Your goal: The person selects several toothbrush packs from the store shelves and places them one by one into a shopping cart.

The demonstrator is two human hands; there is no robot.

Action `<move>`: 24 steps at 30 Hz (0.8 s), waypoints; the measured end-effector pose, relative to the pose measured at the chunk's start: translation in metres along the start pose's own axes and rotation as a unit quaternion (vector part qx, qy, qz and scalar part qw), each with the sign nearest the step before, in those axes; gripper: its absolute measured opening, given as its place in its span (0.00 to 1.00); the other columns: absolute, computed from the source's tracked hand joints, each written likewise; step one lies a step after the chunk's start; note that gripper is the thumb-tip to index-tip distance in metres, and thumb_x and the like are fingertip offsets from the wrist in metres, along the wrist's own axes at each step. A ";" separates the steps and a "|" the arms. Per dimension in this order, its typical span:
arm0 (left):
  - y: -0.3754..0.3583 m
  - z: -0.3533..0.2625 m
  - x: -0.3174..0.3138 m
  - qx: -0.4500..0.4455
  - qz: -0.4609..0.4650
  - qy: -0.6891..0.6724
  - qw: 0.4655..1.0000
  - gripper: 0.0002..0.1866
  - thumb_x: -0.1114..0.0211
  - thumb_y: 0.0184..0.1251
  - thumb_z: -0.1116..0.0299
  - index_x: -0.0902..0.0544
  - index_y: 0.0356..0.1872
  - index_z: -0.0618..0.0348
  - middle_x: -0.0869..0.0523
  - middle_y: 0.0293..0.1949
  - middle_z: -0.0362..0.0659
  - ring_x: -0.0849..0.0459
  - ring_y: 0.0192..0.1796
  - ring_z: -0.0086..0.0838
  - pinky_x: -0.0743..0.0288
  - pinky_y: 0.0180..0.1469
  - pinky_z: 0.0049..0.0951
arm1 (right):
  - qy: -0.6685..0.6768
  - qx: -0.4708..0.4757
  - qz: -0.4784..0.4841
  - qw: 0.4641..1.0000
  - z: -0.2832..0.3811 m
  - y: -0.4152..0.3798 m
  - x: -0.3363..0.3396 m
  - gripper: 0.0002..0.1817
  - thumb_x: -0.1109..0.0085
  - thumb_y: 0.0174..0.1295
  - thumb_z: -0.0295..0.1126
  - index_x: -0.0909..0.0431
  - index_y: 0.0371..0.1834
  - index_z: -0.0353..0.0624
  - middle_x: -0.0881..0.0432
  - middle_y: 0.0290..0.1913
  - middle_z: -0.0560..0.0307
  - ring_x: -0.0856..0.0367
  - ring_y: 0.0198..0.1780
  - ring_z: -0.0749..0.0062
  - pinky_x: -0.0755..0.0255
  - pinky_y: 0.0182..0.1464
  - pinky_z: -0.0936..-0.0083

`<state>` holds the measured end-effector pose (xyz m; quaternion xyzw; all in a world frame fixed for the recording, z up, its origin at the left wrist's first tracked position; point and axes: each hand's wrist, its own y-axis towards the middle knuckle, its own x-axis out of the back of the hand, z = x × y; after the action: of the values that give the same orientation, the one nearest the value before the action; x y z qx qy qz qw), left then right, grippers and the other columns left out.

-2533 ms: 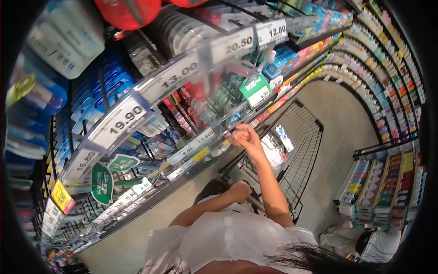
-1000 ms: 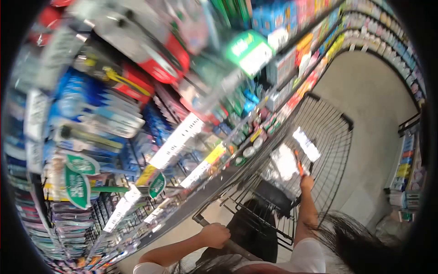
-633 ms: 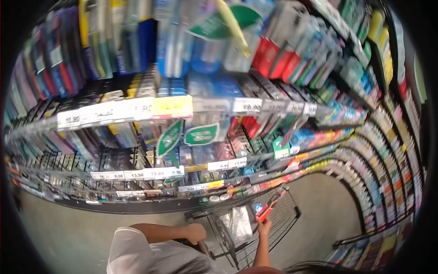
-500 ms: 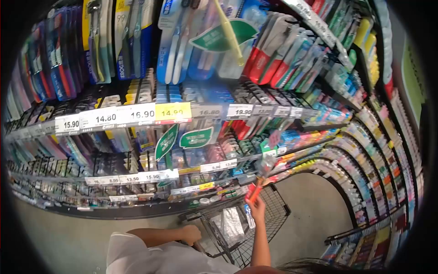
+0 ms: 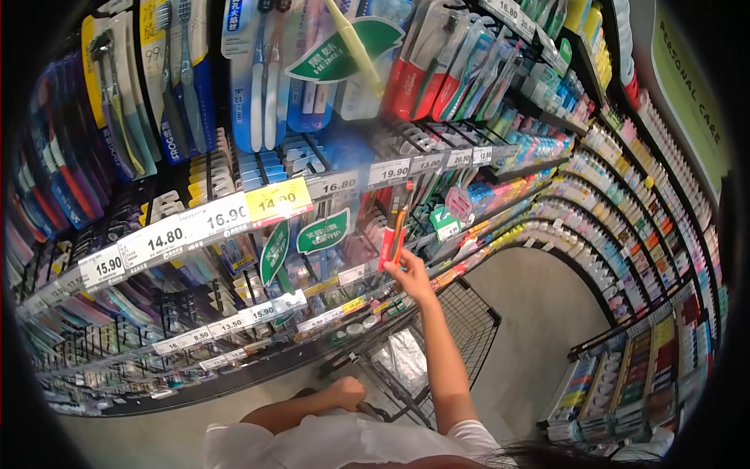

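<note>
My right hand [image 5: 411,276] pinches the lower end of a red and black toothbrush package [image 5: 394,236], held upright in front of the shelf's price rail. Below and to the left, my left hand [image 5: 346,393] is closed around the dark handle of a shopping cart [image 5: 457,341]. A silvery package [image 5: 403,360] lies in the cart. Just above the held package is the 19.90 price tag [image 5: 389,172]. Red toothbrush packs [image 5: 426,66] hang higher up, beside a green leaf-shaped sign [image 5: 346,53].
Toothbrush racks with price rails [image 5: 187,228] fill the left and centre. Curved shelves [image 5: 617,227] of small goods run along the right, under a green sign [image 5: 687,86]. Grey floor [image 5: 522,328] shows beyond the cart. A lower rack [image 5: 617,375] stands at the bottom right.
My right hand has moved up and left with the red package, from above the cart to the price rail. My left hand remains on the cart. The view has shifted and tilted.
</note>
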<state>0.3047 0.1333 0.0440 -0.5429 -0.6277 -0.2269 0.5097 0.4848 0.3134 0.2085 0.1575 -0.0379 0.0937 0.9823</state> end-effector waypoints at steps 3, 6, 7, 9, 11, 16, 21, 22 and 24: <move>0.004 0.003 -0.003 -0.004 0.008 -0.011 1.000 0.12 0.34 0.33 0.63 0.16 0.20 0.61 0.17 0.24 0.50 0.16 0.31 0.43 0.23 0.34 0.38 | 0.002 -0.031 -0.001 1.000 0.004 0.006 0.004 0.17 0.38 0.59 0.32 0.25 0.49 0.37 0.20 0.41 0.64 0.28 0.40 0.86 0.34 0.44 0.84; 0.004 0.003 -0.002 -0.002 0.008 -0.022 1.000 0.12 0.34 0.33 0.64 0.17 0.20 0.61 0.17 0.24 0.51 0.17 0.31 0.44 0.23 0.34 0.38 | 0.003 -0.032 -0.007 0.999 0.000 0.005 0.005 0.17 0.38 0.59 0.32 0.25 0.50 0.38 0.20 0.41 0.64 0.27 0.41 0.85 0.34 0.45 0.82; 0.004 0.003 0.000 -0.003 0.006 -0.023 1.000 0.12 0.34 0.34 0.64 0.17 0.20 0.61 0.17 0.24 0.51 0.17 0.31 0.44 0.23 0.34 0.38 | -0.002 -0.033 -0.008 0.999 -0.003 0.004 0.006 0.17 0.38 0.59 0.32 0.25 0.50 0.38 0.20 0.41 0.64 0.27 0.41 0.85 0.34 0.45 0.82; 0.005 0.004 0.000 0.000 0.002 -0.019 1.000 0.12 0.34 0.34 0.64 0.17 0.20 0.61 0.17 0.24 0.50 0.17 0.31 0.43 0.23 0.34 0.39 | -0.012 -0.017 -0.010 1.000 -0.004 0.004 0.007 0.18 0.38 0.59 0.33 0.26 0.50 0.38 0.20 0.42 0.64 0.27 0.41 0.84 0.34 0.45 0.82; 0.009 0.005 0.000 0.000 0.023 -0.014 1.000 0.12 0.34 0.34 0.63 0.17 0.20 0.61 0.17 0.24 0.50 0.17 0.31 0.43 0.23 0.34 0.38 | 0.002 -0.033 -0.006 0.999 0.000 0.004 0.008 0.18 0.39 0.59 0.33 0.26 0.51 0.38 0.20 0.43 0.63 0.27 0.41 0.84 0.34 0.46 0.81; 0.011 0.010 0.001 -0.005 0.014 -0.026 1.000 0.13 0.34 0.33 0.62 0.16 0.21 0.60 0.16 0.25 0.50 0.17 0.31 0.43 0.23 0.34 0.39 | -0.005 -0.018 -0.003 1.000 0.002 0.017 0.010 0.18 0.39 0.59 0.31 0.27 0.51 0.38 0.21 0.42 0.64 0.27 0.41 0.83 0.33 0.46 0.80; 0.013 0.012 0.002 -0.003 0.018 -0.050 0.999 0.14 0.33 0.34 0.62 0.16 0.23 0.61 0.16 0.25 0.51 0.17 0.32 0.45 0.23 0.35 0.41 | 0.004 -0.005 -0.010 1.000 -0.011 0.021 0.010 0.17 0.40 0.60 0.31 0.27 0.50 0.37 0.21 0.40 0.63 0.27 0.41 0.83 0.33 0.45 0.82; 0.013 0.012 0.004 -0.004 0.026 -0.049 0.998 0.15 0.33 0.34 0.61 0.16 0.23 0.61 0.16 0.26 0.51 0.17 0.32 0.45 0.23 0.35 0.40 | 0.011 -0.011 -0.009 1.000 -0.012 0.020 0.010 0.17 0.39 0.60 0.31 0.27 0.50 0.37 0.20 0.41 0.62 0.27 0.41 0.83 0.33 0.45 0.81; 0.015 0.012 0.007 -0.003 0.042 -0.047 0.998 0.15 0.33 0.35 0.61 0.16 0.24 0.62 0.16 0.26 0.52 0.16 0.32 0.45 0.23 0.36 0.40 | 0.024 -0.013 -0.014 1.000 -0.012 0.018 0.009 0.17 0.40 0.60 0.31 0.28 0.51 0.37 0.21 0.39 0.64 0.28 0.38 0.85 0.34 0.41 0.83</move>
<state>0.3146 0.1514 0.0416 -0.5804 -0.6266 -0.1817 0.4873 0.4904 0.3360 0.2032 0.1433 -0.0129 0.0834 0.9861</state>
